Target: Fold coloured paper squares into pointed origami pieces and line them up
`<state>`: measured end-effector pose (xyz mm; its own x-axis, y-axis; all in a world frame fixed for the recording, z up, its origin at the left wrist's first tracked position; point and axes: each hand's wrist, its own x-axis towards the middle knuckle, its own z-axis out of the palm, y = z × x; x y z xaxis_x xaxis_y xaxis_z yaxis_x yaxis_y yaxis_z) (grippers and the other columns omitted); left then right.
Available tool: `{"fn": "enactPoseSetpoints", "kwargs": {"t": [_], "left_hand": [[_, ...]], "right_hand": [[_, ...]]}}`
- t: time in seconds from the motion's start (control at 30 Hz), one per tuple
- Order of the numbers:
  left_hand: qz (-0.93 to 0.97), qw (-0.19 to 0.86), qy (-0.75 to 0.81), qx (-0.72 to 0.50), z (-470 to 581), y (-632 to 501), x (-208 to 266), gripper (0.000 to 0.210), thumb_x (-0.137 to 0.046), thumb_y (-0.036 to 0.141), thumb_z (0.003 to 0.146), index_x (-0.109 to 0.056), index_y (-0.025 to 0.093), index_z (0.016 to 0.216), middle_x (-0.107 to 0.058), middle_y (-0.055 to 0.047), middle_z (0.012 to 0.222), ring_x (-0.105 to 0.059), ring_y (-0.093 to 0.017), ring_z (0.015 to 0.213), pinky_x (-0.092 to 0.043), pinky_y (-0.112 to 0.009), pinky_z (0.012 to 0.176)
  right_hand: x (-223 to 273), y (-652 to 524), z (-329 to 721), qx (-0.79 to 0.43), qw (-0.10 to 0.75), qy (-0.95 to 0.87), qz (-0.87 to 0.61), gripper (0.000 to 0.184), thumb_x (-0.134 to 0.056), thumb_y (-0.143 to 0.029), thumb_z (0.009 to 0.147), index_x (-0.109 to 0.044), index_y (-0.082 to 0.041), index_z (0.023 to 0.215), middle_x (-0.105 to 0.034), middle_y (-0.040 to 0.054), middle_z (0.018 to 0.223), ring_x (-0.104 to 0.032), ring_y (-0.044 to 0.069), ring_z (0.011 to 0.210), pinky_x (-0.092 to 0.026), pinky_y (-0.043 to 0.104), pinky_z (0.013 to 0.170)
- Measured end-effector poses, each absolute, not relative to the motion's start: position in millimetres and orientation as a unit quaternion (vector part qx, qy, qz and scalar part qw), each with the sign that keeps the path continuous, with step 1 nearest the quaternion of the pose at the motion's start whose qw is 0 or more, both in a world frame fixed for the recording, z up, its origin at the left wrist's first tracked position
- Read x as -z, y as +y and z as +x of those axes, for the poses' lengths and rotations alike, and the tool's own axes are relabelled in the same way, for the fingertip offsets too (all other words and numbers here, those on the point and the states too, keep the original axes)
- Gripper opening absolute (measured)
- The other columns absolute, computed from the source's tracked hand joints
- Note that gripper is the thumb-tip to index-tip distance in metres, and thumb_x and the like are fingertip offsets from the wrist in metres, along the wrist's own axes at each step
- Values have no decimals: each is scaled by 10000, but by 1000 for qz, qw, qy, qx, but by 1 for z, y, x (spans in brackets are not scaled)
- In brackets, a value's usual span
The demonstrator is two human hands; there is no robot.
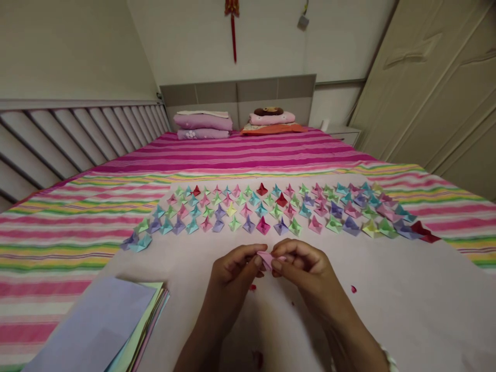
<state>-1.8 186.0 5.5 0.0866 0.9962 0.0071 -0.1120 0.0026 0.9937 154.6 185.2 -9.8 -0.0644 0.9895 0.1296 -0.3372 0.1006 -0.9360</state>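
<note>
A small folded piece of pink paper (266, 260) is pinched between my two hands, just above the white board. My left hand (236, 268) has its thumb and forefinger closed on the paper's left side. On the right side, the thumb and fingertips of my right hand (304, 266) grip it, covering part of the fold. Beyond my hands stand several rows of small folded paper boats (263, 226) in pink, green, blue, purple, yellow and red. A stack of coloured paper sheets (93, 320), purple on top, lies to the left of my left forearm.
The white board (186, 279) rests on a striped bedspread (34, 258). Small red scraps (353, 289) lie on the board near my hands. Folded bedding (203, 124) sits by the headboard (236, 95). A slatted rail (70, 139) runs along the left, with a wardrobe (434, 77) at right.
</note>
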Motion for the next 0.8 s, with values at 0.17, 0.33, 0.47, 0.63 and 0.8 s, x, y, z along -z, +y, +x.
{"fn": "enactPoseSetpoints", "kwargs": {"t": [0.17, 0.33, 0.47, 0.63, 0.8], "left_hand": [[457, 571, 469, -495, -2, 189, -4, 195, -729, 306, 722, -782, 229, 894, -696, -13, 724, -555, -119, 617, -448, -225, 554], [422, 614, 461, -482, -5, 193, -1, 202, -756, 318, 691, -784, 190, 845, -653, -15, 654, -514, -108, 606, -410, -209, 536], [402, 637, 453, -477, -6, 194, 0, 225, -767, 325, 686, -787, 188, 864, -641, -9, 657, -497, -94, 594, -404, -205, 545], [414, 627, 462, -472, -6, 192, 0, 258, -741, 345, 720, -785, 201, 929, -659, -17, 726, -518, -96, 611, -419, -218, 573], [458, 589, 472, -470, -7, 191, -2, 230, -704, 334, 758, -782, 212, 937, -667, -15, 729, -519, -105, 639, -425, -216, 589]], "right_hand": [[6, 182, 149, -546, 579, -467, -385, 139, -815, -270, 705, -708, -211, 771, -655, -5, 676, -582, 117, 610, -467, 224, 566], [7, 182, 148, -530, 568, -500, -382, 153, -816, -204, 690, -675, -203, 746, -630, -19, 675, -563, 108, 623, -466, 219, 586], [6, 183, 148, -511, 571, -516, -383, 146, -804, -187, 689, -669, -196, 746, -623, -13, 697, -567, 110, 623, -467, 225, 579], [3, 183, 147, -498, 583, -517, -381, 137, -797, -187, 683, -666, -191, 724, -607, -18, 683, -558, 105, 608, -452, 220, 555], [3, 184, 147, -486, 587, -520, -386, 106, -774, -161, 696, -680, -189, 735, -613, -16, 707, -542, 92, 605, -438, 211, 550]]}}
